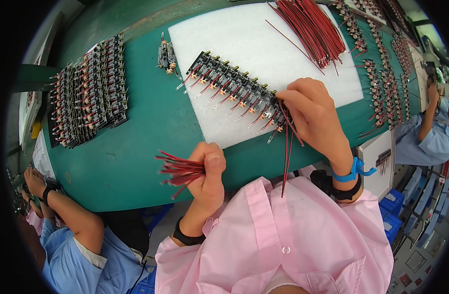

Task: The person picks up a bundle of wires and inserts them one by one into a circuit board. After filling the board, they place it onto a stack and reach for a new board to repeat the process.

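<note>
My left hand [208,171] is closed in a fist around a bundle of red-and-black wires [178,169], their ends fanning out to the left. With thumb and forefinger pinched together, my right hand [310,110] is at the right end of a strip of small circuit boards [234,88]. Thin red-and-black wires [287,157] come from beneath those fingers and hang toward my pink shirt; the pinched tip itself is partly hidden. Red leads and clear bulb-like parts line the strip's near edge. It lies slantwise on a white foam sheet [185,36].
A pile of red-and-black wires [312,34] rests on the foam. Stacked board strips [90,93] stand left on the green table mat [151,132], with a small board piece [166,56] nearby. More wired boards [381,93] lie right. Co-workers in blue sit on both sides.
</note>
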The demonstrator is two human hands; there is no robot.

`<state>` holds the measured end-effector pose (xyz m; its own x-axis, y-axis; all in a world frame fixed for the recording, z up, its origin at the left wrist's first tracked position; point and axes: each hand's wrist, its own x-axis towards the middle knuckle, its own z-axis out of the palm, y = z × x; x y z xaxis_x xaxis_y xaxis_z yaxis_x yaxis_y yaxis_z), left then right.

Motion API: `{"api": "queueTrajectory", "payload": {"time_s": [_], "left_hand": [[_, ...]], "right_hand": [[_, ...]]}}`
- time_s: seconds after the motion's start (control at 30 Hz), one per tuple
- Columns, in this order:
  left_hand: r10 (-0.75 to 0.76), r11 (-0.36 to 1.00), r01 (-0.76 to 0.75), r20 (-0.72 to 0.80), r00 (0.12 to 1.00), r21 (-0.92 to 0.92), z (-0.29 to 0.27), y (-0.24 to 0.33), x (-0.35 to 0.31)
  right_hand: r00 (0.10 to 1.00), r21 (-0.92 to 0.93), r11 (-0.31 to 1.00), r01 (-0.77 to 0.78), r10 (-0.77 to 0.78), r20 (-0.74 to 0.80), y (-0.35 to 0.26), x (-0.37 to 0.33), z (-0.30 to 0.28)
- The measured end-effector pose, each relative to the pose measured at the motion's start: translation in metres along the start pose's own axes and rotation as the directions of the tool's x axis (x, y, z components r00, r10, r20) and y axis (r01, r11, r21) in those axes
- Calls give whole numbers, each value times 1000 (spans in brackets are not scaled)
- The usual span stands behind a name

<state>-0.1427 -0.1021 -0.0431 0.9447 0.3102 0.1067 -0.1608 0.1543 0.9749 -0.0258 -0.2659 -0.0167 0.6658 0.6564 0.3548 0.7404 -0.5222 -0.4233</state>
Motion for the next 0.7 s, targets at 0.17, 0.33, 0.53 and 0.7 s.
{"api": "queueTrajectory", "payload": {"time_s": [0.17,0.33,0.53,0.7], "left_hand": [[-186,946,163,-56,981,-280,3,18,14],[-307,776,247,-5,952,-581,6,23,31],[-316,457,392,266,911,-799,-5,24,41],[-313,510,343,201,928,-789,5,23,44]], "right_hand": [[996,-181,983,26,-10,87,-10,0,-4],[991,-131,991,-6,23,129,-10,1,-9],[976,355,912,-207,216,13,-1,1,-18],[931,465,852,-241,338,-137,-16,2,-26]]}}
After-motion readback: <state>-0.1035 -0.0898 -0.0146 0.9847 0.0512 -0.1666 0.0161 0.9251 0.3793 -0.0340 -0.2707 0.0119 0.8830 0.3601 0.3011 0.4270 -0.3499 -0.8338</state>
